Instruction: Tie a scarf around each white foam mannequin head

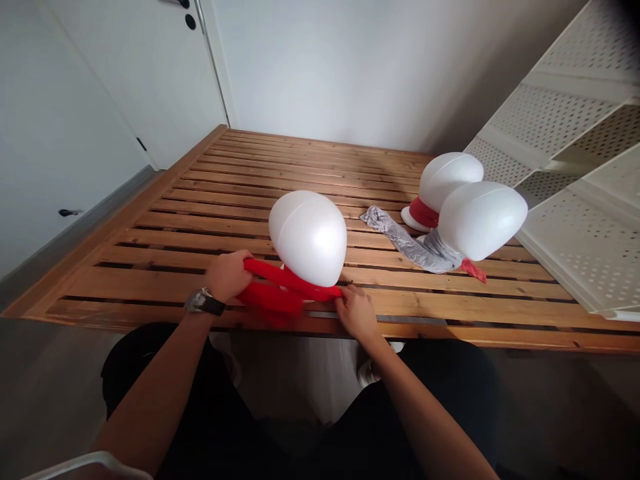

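A: Please tell me, what are the hands doing?

B: The left hand (227, 277) is closed around a red cloth band (293, 281). The right hand (356, 311) pinches the other end of this band with its fingers (345, 297), so both hands are narrow, and both hold it.

A: Where is the main thing?

B: A white foam egg (307, 238) lies directly in front of the hands and between them. The band passes across its lower side and touches it. A second part of red cloth hangs lower, near the left hand, but it is blurred, so I cannot see its shape well.

A: Is something on the left wrist?

B: Yes, a dark wristwatch (203, 302).

A: And what is farther away?

B: Beyond the right hand, there are two more foam eggs (480, 220) on the wooden slats (250, 220). A silver-grey cloth (415, 241) lies beside the nearer one. Behind it, the other egg has a red band (424, 212) and stands on a white disc (410, 219). Past them, a white perforated metal shelf (565, 133) stands to the right of the slats.
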Demonstrator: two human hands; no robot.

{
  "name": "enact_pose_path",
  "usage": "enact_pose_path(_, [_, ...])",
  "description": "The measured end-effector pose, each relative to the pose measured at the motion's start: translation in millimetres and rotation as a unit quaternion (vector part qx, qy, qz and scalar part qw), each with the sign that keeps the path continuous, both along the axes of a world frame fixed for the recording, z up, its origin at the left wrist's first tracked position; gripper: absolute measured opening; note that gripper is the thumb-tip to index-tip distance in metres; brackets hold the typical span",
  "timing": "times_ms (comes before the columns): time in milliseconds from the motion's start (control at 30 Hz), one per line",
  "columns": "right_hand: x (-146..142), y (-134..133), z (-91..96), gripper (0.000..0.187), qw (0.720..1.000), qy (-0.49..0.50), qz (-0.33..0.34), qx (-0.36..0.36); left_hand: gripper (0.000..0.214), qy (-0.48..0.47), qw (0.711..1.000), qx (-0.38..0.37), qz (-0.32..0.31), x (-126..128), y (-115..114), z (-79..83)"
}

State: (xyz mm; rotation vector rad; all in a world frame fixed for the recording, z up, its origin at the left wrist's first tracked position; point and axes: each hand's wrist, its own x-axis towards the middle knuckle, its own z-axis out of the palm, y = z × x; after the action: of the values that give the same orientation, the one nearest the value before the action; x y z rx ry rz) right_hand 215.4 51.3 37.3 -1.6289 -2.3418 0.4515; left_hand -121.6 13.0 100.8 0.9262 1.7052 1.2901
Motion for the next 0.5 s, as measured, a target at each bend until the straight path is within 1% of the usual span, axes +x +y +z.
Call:
enact_pose_path(33, [0.9, 1.1, 0.0, 0.032, 1.0, 0.002, 0.003, -0.001, 0.018, 0.15, 0.989, -0.002, 0.014, -6.0, -2.9, 3.6])
enact_pose_path(67, [1.6, 2.1, -0.2, 0.033, 1.0, 0.002, 0.006, -0.002, 0.016, 0.309, 0.951, -0.008, 0.017, -12.0, -5.4, 6.5])
enact_pose_path(100, [2.1, 3.1, -0.8, 0.034, 1.0, 0.001, 0.01, -0.002, 0.011, 0.45, 0.893, -0.019, 0.01, -17.8, -7.4, 8.2])
enact_pose_path(133, [2.0, 3.9, -1.8, 0.033, 1.0, 0.0, 0.013, -0.001, 0.006, 0.555, 0.831, -0.035, -0.009, -22.7, -8.7, 8.5])
enact_pose_path(167, [1.6, 4.5, -3.2, 0.032, 1.0, -0.003, 0.018, 0.0, 0.004, 0.611, 0.789, -0.053, -0.039, -26.5, -9.2, 7.2])
enact_pose_path(200, [0.8, 5.0, -4.9, 0.03, 1.0, -0.003, 0.023, 0.001, 0.005, 0.635, 0.766, -0.067, -0.077, -29.0, -9.0, 4.6])
enact_pose_path(233, [-0.1, 5.3, -6.8, 0.028, 1.0, -0.002, 0.031, 0.002, 0.005, 0.634, 0.76, -0.075, -0.12, -30.0, -8.4, 0.9])
enact_pose_path(300, [-1.7, 5.6, -10.3, 0.026, 0.999, 0.008, 0.05, -0.001, 0.004, 0.593, 0.779, -0.077, -0.19, -27.6, -6.6, -7.5])
enact_pose_path(333, [-2.1, 5.7, -11.3, 0.026, 0.998, 0.019, 0.06, -0.003, 0.007, 0.567, 0.789, -0.077, -0.223, -24.5, -6.0, -11.3])
enact_pose_path(367, [-2.2, 5.9, -11.5, 0.028, 0.997, 0.039, 0.071, -0.005, 0.009, 0.547, 0.793, -0.08, -0.256, -20.4, -5.7, -14.2])
enact_pose_path(400, [-2.0, 6.4, -10.6, 0.037, 0.994, 0.068, 0.082, -0.008, 0.011, 0.534, 0.79, -0.083, -0.289, -15.6, -5.9, -15.9])
enact_pose_path(433, [-1.8, 7.5, -8.7, 0.053, 0.99, 0.107, 0.093, -0.012, 0.014, 0.531, 0.779, -0.088, -0.321, -10.2, -6.7, -16.5])
enact_pose_path(500, [-2.8, 11.7, -2.2, 0.092, 0.973, 0.204, 0.107, -0.021, 0.022, 0.541, 0.749, -0.105, -0.368, 1.9, -10.1, -14.6])
